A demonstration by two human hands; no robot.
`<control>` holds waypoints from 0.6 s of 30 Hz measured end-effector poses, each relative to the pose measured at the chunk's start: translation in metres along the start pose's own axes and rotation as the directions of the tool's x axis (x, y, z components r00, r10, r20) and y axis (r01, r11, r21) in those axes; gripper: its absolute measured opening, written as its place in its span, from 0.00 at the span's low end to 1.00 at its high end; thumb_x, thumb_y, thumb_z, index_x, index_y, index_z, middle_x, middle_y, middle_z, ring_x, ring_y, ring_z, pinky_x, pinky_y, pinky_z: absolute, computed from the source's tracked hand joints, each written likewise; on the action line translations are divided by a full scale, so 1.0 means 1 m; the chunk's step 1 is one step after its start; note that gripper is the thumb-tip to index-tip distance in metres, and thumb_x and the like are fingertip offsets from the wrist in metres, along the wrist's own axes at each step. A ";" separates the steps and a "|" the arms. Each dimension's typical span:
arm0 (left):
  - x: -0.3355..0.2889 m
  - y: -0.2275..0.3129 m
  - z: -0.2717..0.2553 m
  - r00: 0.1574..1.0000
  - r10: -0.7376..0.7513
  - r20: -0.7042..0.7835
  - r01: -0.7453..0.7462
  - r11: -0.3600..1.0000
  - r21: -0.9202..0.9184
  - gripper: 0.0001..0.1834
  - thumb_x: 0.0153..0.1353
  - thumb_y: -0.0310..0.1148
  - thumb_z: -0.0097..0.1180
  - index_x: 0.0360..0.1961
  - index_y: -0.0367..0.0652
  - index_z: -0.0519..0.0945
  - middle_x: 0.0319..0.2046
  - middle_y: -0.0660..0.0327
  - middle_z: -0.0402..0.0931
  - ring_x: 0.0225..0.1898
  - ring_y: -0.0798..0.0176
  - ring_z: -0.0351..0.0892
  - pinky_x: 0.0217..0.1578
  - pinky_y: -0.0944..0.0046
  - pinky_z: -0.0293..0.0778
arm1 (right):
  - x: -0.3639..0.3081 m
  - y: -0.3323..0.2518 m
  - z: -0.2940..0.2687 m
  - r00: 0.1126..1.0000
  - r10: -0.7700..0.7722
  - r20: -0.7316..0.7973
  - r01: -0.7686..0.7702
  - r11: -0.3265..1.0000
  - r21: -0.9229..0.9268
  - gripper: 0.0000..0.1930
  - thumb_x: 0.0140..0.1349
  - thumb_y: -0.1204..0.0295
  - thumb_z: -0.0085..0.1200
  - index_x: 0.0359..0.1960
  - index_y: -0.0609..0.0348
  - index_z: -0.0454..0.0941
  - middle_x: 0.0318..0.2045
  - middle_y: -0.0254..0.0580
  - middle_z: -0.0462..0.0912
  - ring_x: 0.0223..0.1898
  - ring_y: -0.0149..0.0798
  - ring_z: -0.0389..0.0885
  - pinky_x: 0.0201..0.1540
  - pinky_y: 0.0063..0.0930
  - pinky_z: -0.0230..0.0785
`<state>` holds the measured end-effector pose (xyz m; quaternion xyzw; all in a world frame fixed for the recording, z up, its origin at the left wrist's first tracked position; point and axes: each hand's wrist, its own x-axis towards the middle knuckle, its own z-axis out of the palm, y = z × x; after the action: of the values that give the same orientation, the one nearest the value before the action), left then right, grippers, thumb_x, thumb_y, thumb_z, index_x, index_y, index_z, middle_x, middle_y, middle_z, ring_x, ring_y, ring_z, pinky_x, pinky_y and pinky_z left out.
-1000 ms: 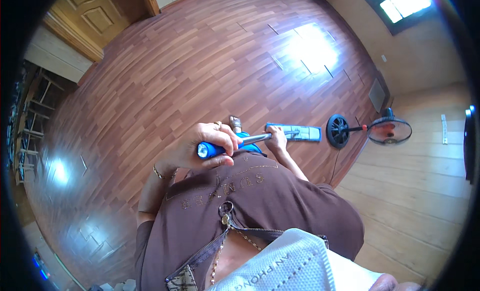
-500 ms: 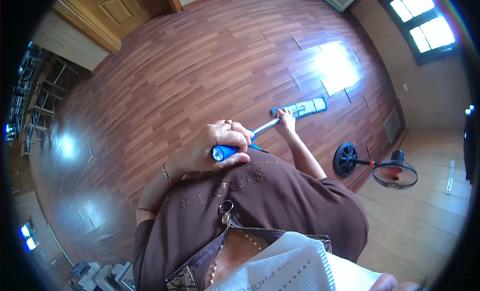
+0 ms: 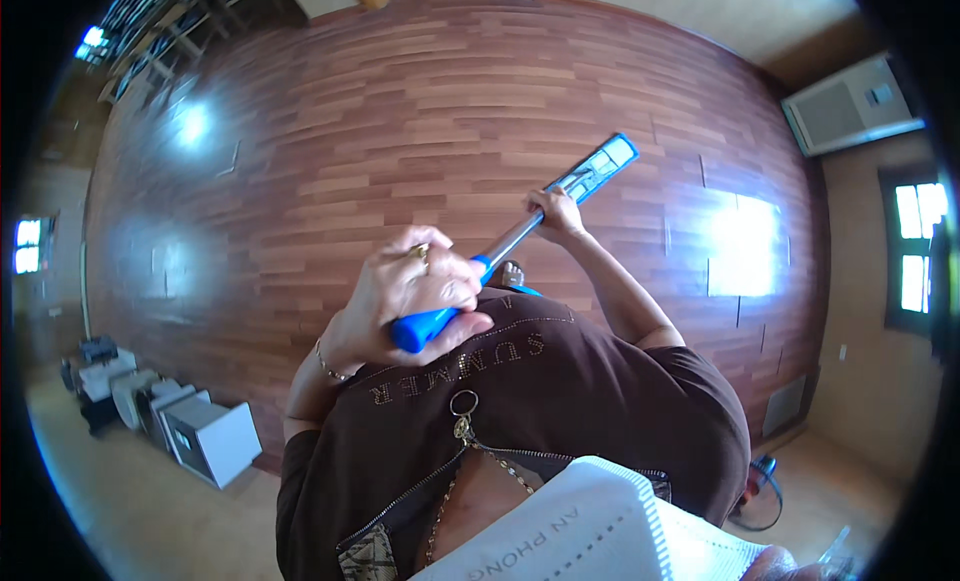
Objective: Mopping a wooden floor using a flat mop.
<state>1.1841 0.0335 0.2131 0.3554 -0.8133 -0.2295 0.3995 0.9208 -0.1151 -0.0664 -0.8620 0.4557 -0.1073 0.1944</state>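
Note:
Both hands are on a flat mop [image 3: 514, 236] with a metal pole and a blue handle. My left hand [image 3: 415, 286], wearing a ring and a bracelet, wraps round the blue grip at the top end, close to my chest. Farther down the pole, my right hand [image 3: 558, 213] is closed round it. Just beyond the right hand, the rectangular mop head [image 3: 600, 169] rests on the wood floor [image 3: 400, 141], blue at its edge with a pale plate on top. Its long side slants up toward the right.
A standing air conditioner [image 3: 845, 106] is at the far right, near a window [image 3: 915, 246]. At the left stand white box-like appliances [image 3: 205, 436]. Chairs [image 3: 180, 41] line the far left. Part of a fan [image 3: 762, 496] shows at the lower right. Window light glares on the floor.
My view has turned to the right, shifting the room leftward. The mop head has swung to a steeper slant and lies farther forward. Both hands keep their hold on the mop.

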 end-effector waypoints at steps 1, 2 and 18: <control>-0.009 0.008 -0.011 0.999 -0.011 -0.047 0.014 0.998 0.061 0.11 0.44 0.35 0.72 0.22 0.47 0.79 0.29 0.65 0.80 0.36 0.64 0.81 0.44 0.59 0.71 | 0.013 -0.020 0.004 0.995 -0.064 0.080 0.063 0.998 0.013 0.07 0.46 0.65 0.59 0.28 0.46 0.77 0.25 0.41 0.81 0.35 0.51 0.80 0.50 0.49 0.68; -0.018 0.017 -0.023 0.996 0.007 -0.086 0.004 0.992 0.130 0.11 0.44 0.36 0.72 0.20 0.47 0.79 0.28 0.66 0.80 0.34 0.64 0.81 0.44 0.58 0.72 | 0.026 -0.042 0.008 0.982 -0.155 0.108 0.147 0.986 0.079 0.08 0.46 0.64 0.59 0.29 0.45 0.77 0.25 0.43 0.81 0.33 0.50 0.82 0.53 0.50 0.66; -0.169 0.154 -0.090 0.905 -0.024 -0.425 0.203 0.903 0.379 0.27 0.44 0.56 0.70 0.45 0.60 0.80 0.22 0.66 0.75 0.24 0.64 0.79 0.35 0.58 0.76 | 0.048 -0.352 0.135 0.329 -0.853 0.404 0.659 0.514 0.549 0.06 0.42 0.68 0.57 0.24 0.48 0.76 0.27 0.44 0.81 0.35 0.52 0.79 0.40 0.49 0.68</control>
<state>1.2689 0.2527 0.2835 0.5199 -0.7185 0.0047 0.4620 1.2588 0.0565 -0.0355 -0.9145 -0.1215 0.0467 0.3831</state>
